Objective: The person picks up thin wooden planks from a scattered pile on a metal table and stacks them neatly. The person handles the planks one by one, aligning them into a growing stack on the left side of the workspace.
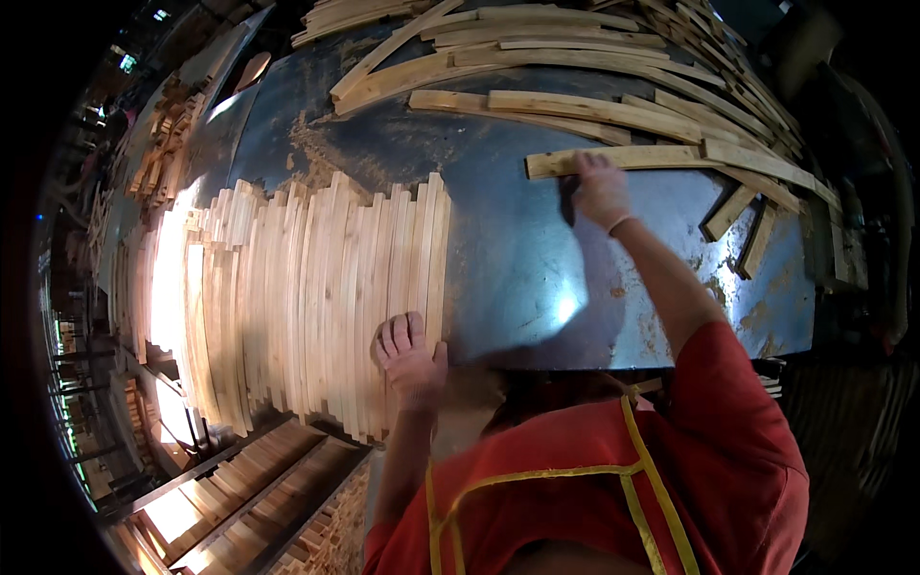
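My left hand [412,362] lies with its fingers stretched out on the near right part of a row of pale wooden strips [326,259], packed side by side on the left of the table. My right hand [601,195] reaches forward, its fingers over the near edge of a loose wooden strip [652,157] close to that strip's left end. They appear closed on it, though the fingertips are slightly blurred. Another wooden strip [767,165] overlaps the right end of the held one.
Many loose strips [594,62] lie piled across the far side of the dark metal table [517,249]. Two short wood pieces [743,230] rest at the right. Sawdust [321,144] is scattered at the far left. Below left stands a rack of wood pieces [230,489].
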Available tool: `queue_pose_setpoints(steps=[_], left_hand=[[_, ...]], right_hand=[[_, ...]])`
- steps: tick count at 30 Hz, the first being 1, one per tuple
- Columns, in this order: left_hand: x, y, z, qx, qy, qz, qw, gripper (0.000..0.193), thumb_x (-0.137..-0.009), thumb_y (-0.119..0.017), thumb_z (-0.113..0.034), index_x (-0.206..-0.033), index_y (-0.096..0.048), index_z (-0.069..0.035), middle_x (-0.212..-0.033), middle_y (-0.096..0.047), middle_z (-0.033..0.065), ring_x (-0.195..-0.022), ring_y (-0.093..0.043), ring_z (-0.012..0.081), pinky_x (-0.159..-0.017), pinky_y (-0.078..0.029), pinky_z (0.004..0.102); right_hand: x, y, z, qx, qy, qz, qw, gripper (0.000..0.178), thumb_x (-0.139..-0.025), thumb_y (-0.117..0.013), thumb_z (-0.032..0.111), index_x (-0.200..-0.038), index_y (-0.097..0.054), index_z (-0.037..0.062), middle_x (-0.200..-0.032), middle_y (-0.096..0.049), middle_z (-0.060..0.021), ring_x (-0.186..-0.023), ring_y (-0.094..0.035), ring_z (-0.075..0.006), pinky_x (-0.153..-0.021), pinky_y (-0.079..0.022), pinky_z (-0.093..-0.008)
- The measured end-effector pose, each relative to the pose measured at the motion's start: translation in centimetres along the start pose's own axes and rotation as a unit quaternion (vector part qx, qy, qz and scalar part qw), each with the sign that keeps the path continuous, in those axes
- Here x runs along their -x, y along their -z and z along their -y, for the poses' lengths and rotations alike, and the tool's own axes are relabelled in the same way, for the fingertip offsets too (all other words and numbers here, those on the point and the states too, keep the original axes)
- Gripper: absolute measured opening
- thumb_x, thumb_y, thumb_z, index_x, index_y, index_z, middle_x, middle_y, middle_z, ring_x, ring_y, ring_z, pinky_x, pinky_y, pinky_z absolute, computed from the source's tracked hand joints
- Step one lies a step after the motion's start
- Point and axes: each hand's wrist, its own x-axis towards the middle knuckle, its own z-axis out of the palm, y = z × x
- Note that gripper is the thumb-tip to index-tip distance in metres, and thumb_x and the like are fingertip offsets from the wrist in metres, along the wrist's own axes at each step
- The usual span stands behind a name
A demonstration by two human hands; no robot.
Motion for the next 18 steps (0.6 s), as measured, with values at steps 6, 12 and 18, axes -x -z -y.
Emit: queue_pose_setpoints(steps=[6,12,18], left_hand=[[0.1,-1.2,1.0,-0.004,-0.01,-0.008,1.0,0.078,-0.083,-0.08,-0.036,-0.15,-0.052,-0.006,-0.152,-0.048,0.0145,-0.148,-0.039,0.039,-0.126,-0.028,0.0575],[-0.3,-1.3,0.4,-0.002,-0.007,-0.029,1.0,0.076,-0.079,-0.084,-0.031,-0.146,-0.054,-0.01,-0.146,-0.05,0.0144,-0.144,-0.043,0.0411,-0.122,-0.035,0.0588],[-0.7,-2.0,0.9,0.017,-0.028,-0.055,0.998,0.074,-0.077,-0.083,-0.023,-0.143,-0.053,-0.013,-0.141,-0.05,0.015,-0.14,-0.045,0.042,-0.118,-0.039,0.0596]], right_hand=[[-7.5,3.4,-4.1,0.136,0.041,0.239,0.961,0.038,-0.09,-0.074,0.032,-0.125,-0.075,0.0164,-0.122,-0.076,-0.0142,-0.114,-0.072,-0.0354,-0.099,-0.056,-0.0507],[-13.4,4.3,1.3,-0.12,0.028,0.089,0.988,0.056,-0.081,-0.083,0.05,-0.125,-0.073,0.0172,-0.118,-0.077,-0.0133,-0.111,-0.073,-0.0361,-0.096,-0.057,-0.051],[-16.9,-1.8,0.3,0.023,-0.038,0.041,0.998,0.085,-0.083,-0.081,0.042,-0.156,-0.047,0.0151,-0.129,-0.072,-0.0215,-0.12,-0.07,-0.0396,-0.103,-0.054,-0.0491]])
